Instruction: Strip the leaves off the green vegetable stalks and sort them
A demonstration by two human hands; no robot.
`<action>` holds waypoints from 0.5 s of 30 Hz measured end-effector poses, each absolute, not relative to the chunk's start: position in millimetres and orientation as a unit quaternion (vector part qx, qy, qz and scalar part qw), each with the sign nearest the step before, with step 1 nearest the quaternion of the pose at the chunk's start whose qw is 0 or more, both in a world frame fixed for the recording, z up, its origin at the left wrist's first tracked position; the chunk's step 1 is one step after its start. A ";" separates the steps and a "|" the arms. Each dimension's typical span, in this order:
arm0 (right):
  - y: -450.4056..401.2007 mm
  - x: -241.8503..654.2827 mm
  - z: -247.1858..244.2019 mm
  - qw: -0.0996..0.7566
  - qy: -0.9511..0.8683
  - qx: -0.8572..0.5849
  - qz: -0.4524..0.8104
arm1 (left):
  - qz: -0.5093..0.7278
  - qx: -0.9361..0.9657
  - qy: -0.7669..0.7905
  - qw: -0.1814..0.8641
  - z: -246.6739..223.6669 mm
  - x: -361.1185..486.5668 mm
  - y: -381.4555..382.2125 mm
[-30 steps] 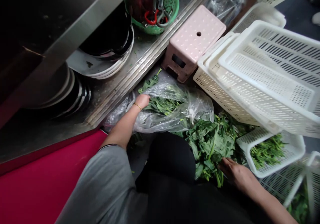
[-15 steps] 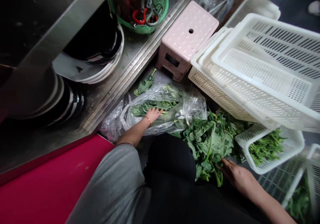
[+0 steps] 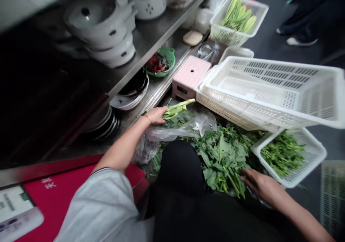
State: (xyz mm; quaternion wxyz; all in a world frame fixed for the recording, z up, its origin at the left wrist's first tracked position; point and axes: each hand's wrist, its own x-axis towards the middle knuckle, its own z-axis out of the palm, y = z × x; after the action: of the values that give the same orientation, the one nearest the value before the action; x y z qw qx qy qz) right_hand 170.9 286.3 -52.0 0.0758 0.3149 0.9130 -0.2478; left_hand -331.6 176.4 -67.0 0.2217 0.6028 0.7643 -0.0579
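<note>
My left hand (image 3: 158,115), with a thin bracelet at the wrist, is closed around a few leafy green stalks (image 3: 176,109). Their pale cut ends point to the right, above an open clear plastic bag (image 3: 185,129) with more greens inside. A heap of leafy greens (image 3: 222,150) lies on the floor to the right of my dark-clad knee. At the lower right edge of that heap is my right hand (image 3: 256,182), its fingers stretched toward the stems and partly in shadow. I see nothing held in it.
A pink stool (image 3: 191,71) and stacked white baskets (image 3: 229,91) stand ahead. A smaller white basket (image 3: 314,163) holds cut greens. On the left is a metal shelf (image 3: 151,51) with dishes, above a red box (image 3: 67,195). A person's legs (image 3: 309,22) show at upper right.
My left hand has lifted out of the bag with green stalks in its grasp. My right hand stays beside the heap. The view has tilted up, showing more shelf and another vegetable basket.
</note>
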 end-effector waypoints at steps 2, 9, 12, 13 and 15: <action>294.4 150.9 -15.4 0.047 0.882 0.323 -0.340 | -0.018 0.635 0.761 0.131 -19.8 -309.9 177.5; 308.6 88.9 90.0 -0.131 0.567 0.329 -0.744 | -0.020 0.823 0.566 -0.045 104.6 -171.6 188.3; 278.6 90.6 80.7 -0.010 0.560 0.235 -0.795 | -0.061 0.871 0.486 -0.046 125.4 -110.8 196.2; 264.0 95.0 72.6 0.009 0.558 0.216 -0.801 | -0.066 0.880 0.468 -0.038 128.2 -95.4 198.5; 236.1 108.9 54.8 -0.018 0.539 0.213 -0.815 | -0.030 0.889 0.457 -0.028 129.1 -73.8 199.6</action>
State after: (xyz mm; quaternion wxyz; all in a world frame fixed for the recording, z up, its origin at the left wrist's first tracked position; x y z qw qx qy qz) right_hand 108.9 236.1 54.8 -0.0183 0.2128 0.5385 -0.8151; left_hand -73.8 199.6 129.1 -0.0278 0.8887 0.4566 -0.0305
